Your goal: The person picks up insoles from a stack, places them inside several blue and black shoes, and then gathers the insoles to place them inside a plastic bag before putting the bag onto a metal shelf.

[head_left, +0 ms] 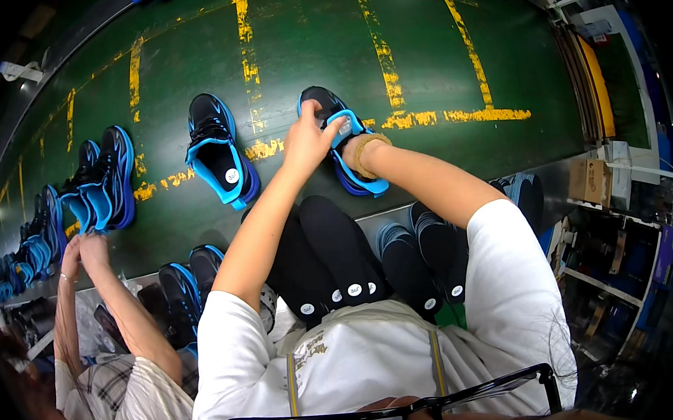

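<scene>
A black and blue sneaker (325, 100) stands on the green work surface in front of me, its toe pointing away. My left hand (308, 139) grips it at the tongue and laces, thumb by the light-blue tongue and a finger over the lacing. My right hand (354, 149) reaches into the shoe's opening. Its fingers are hidden inside, and a braided yellowish bracelet circles the wrist. To the left stands a second sneaker (209, 119), apart from my hands, with a round white label on its insole. Black insoles (338, 237) with white round labels lie close to my body.
More black and blue sneakers (115, 167) line the left side, near a co-worker's hands (89, 249). Yellow worn lines (386, 66) divide the green surface (309, 40). Further insoles (523, 197) and sneakers sit below its near edge. A shelf (613, 261) and cardboard box (589, 181) stand right.
</scene>
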`<move>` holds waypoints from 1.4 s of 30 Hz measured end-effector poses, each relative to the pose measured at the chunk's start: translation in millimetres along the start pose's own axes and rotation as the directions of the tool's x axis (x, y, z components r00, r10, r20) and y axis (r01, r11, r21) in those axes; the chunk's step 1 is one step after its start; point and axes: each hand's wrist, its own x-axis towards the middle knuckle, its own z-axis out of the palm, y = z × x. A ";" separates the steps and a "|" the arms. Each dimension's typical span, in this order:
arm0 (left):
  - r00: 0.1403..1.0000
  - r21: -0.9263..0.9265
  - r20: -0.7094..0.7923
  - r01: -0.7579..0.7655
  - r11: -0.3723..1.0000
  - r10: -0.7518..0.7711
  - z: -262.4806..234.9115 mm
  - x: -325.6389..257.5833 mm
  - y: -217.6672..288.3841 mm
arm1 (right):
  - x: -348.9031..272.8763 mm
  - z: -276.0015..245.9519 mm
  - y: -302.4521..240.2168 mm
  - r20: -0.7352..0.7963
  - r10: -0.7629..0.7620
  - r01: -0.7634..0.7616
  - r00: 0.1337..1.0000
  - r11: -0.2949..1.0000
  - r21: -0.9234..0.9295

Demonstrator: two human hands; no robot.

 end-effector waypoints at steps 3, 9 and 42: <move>0.938 0.405 -0.062 -0.289 0.868 0.341 3.5 3.5 -10.1 | -25.7 -6.6 -4.8 -0.133 -0.189 0.161 0.973 0.968 -0.192; 0.822 0.630 0.280 -0.547 0.551 0.496 11.4 6.4 2.2 | -74.8 13.5 -6.8 -0.251 -0.202 0.216 0.947 0.976 0.031; 0.706 0.553 0.698 -0.637 0.537 0.119 -32.0 59.1 -18.8 | -472.8 679.0 -326.2 0.845 -0.081 0.601 -0.528 -0.738 0.305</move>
